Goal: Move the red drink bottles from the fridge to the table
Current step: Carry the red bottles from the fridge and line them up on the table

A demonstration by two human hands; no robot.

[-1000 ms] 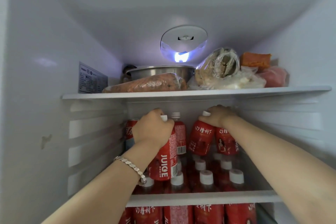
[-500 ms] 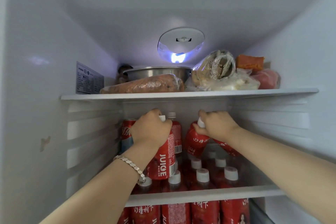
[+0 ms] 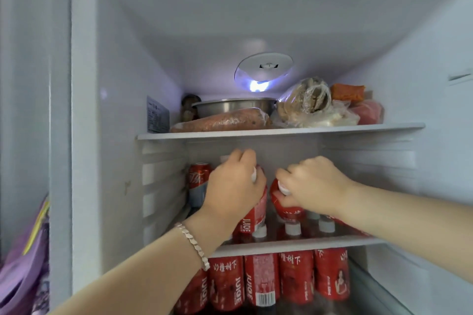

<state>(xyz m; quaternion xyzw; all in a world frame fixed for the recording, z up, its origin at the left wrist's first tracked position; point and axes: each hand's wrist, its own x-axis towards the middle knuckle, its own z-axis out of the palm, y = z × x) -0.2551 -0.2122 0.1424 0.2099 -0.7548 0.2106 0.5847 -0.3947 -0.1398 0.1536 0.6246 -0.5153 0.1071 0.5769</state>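
I look into an open fridge. My left hand [image 3: 234, 186] is closed around the neck of a red JUICE bottle [image 3: 252, 215] with a white cap, held tilted above the middle shelf [image 3: 294, 244]. My right hand [image 3: 311, 184] grips the tops of red bottles [image 3: 288, 208], tipped toward me; one white cap shows under the fingers, and how many it holds is hidden. Several more red bottles with white caps stand on the middle shelf behind them. Another row of red bottles [image 3: 261, 279] stands below that shelf.
A red cola can [image 3: 198, 179] stands at the left of the middle shelf. The top shelf [image 3: 281, 132] carries a steel bowl [image 3: 233, 107], a wrapped sausage-like roll [image 3: 222, 121] and bagged food [image 3: 309, 105]. A purple bag [image 3: 25, 263] hangs left of the fridge.
The view has pulled back from the fridge. Both hands have drawn their bottles forward and tilted them more; the right hand now covers its bottles' tops.
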